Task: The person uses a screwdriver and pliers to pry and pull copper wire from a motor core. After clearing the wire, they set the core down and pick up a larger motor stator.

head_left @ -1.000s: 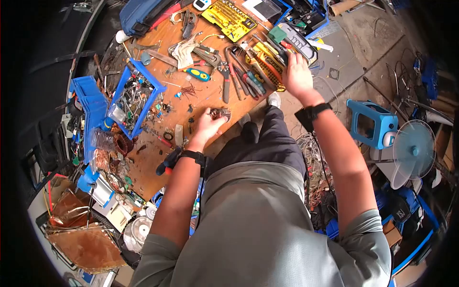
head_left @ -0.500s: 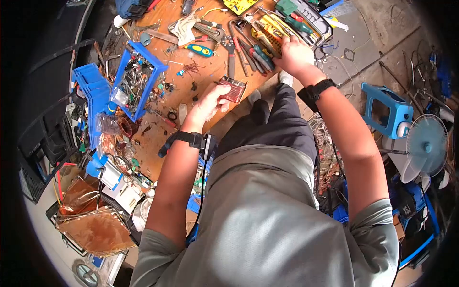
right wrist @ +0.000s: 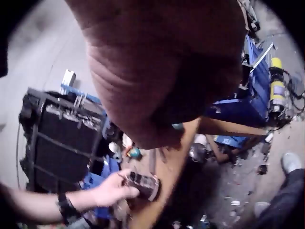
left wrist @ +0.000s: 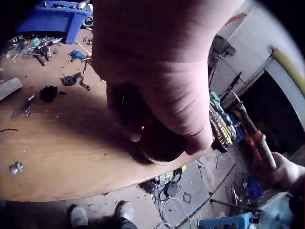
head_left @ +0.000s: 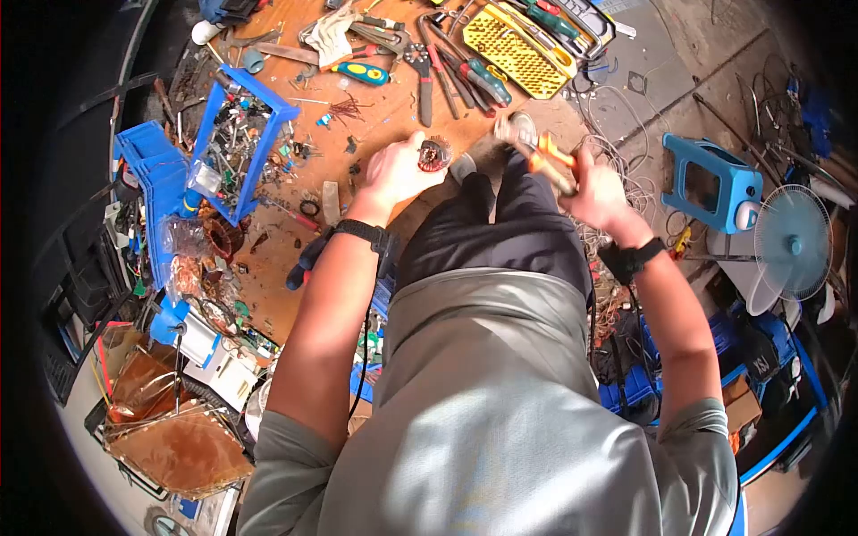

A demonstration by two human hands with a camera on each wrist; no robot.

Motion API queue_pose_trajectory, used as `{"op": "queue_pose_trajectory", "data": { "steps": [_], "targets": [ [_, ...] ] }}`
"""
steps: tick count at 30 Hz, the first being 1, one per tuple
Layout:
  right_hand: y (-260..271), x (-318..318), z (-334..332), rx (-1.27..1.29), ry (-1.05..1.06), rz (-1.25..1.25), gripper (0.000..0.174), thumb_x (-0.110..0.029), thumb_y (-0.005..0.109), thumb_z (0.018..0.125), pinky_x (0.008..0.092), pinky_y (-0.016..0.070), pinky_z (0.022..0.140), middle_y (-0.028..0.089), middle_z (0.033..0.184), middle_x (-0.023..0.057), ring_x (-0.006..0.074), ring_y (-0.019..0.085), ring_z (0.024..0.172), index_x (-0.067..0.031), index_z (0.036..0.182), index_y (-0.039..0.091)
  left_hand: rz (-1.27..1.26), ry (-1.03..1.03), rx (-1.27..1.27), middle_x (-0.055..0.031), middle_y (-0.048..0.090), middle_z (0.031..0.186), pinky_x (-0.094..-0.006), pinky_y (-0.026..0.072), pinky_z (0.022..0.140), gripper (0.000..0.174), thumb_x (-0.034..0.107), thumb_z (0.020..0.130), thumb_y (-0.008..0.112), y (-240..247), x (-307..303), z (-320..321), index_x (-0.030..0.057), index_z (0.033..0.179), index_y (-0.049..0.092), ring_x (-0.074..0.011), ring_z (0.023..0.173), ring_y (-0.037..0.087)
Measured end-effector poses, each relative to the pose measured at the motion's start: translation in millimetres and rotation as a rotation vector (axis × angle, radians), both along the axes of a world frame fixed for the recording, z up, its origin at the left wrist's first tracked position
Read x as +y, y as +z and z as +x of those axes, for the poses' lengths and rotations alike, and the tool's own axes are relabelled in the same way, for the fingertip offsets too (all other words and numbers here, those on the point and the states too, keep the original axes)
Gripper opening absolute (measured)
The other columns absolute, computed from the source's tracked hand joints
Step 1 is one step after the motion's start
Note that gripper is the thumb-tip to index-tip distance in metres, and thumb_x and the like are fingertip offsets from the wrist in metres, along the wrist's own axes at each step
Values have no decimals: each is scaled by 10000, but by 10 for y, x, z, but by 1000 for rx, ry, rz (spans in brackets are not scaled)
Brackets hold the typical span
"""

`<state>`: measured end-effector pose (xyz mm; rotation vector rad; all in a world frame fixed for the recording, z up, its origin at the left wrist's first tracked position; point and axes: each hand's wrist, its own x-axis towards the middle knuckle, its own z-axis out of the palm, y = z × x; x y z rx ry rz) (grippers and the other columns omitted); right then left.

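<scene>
My left hand [head_left: 391, 173] grips a round metal part with reddish-brown copper windings [head_left: 433, 154] at the table's front edge. In the right wrist view that part [right wrist: 144, 185] shows dark bands, with the left hand [right wrist: 108, 192] around one side. To the right, off the table edge, my right hand [head_left: 601, 196] holds a metal tool with orange grips [head_left: 547, 159], blurred at its head. The left wrist view shows the tool [left wrist: 259, 143] upright and tilted in the right hand [left wrist: 281, 171]. Tool and part are apart.
On the wooden table [head_left: 357, 192] lie a yellow bit case [head_left: 514, 52], several pliers [head_left: 483, 85], a blue-yellow tool [head_left: 362, 72] and a blue-framed bin of small parts [head_left: 286, 114]. Cables, a blue stool [head_left: 710, 183] and a fan [head_left: 793, 243] are at the right.
My right hand has left the tools by the bit case and come down and nearer the body, now gripping the orange-handled tool. The left hand has turned the copper part so its round end faces up.
</scene>
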<state>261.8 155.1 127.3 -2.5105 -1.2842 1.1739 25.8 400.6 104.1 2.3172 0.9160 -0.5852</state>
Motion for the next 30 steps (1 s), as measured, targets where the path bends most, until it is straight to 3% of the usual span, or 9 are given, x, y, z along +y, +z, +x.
{"op": "queue_pose_trajectory", "data": {
  "steps": [5,7,11,14,17,18,19,27,30],
  "targets": [
    [-397,-474,-270,-127,193,322,481,-180,769,665,441,514,827,589,1012,131,361,614,971,-70,1071,536,12,-49,-25,-211,707,976,-491,541,807,610,467,722,750,-68,-87,-16,61,1125,536,-396,940,683],
    [-550,-444,-330,-105,192,316,478,-176,767,669,443,513,830,587,1013,130,361,611,975,-69,1071,533,-26,-73,-8,-232,663,1134,-485,517,883,680,404,732,758,-62,-117,23,79,1261,478,-423,1047,640],
    [-945,-392,-420,-55,79,244,487,-177,772,675,443,515,833,591,1018,132,359,614,976,-67,1077,519,14,-20,-99,-220,613,1233,-475,519,917,613,318,776,696,-116,-201,-47,94,1300,472,-414,1096,624],
    [-963,-387,-457,-9,-2,195,529,-198,783,679,457,526,807,601,1029,143,371,628,951,-59,1109,509,-17,62,-382,-199,561,1311,-452,509,958,645,246,802,669,-381,-293,-273,119,1386,428,-409,1120,609],
    [-940,-388,-510,-2,-30,214,557,-213,797,669,467,535,777,606,1035,153,381,640,924,-53,1119,510,-202,954,-521,-152,670,1070,-379,507,884,320,231,940,555,-623,-470,-357,48,1196,614,-313,972,654],
    [-933,-382,-541,12,-34,188,556,-214,800,667,463,535,778,606,1036,154,378,639,930,-54,1116,514,12,922,-624,-144,686,942,-376,501,837,306,273,987,508,-754,-495,-282,19,1063,661,-271,898,649],
    [-938,-379,-570,26,-38,163,556,-215,803,665,459,536,778,606,1036,155,376,638,937,-55,1114,518,-13,988,-618,-149,684,922,-397,498,812,320,304,983,520,-768,-507,-193,18,1033,653,-263,866,641],
    [-1168,-447,-593,10,84,592,532,-183,791,637,429,538,674,572,999,137,340,637,785,-43,1080,533,102,919,-559,-170,678,810,-496,480,762,372,358,970,450,-821,-516,46,52,889,646,-403,810,646],
    [-1260,-358,-583,-14,98,486,511,-191,784,655,425,539,635,611,925,132,335,656,739,-40,1071,528,194,808,-503,-184,685,837,-526,470,768,372,345,966,419,-781,-481,64,64,877,647,-431,847,642]
  ]
}}
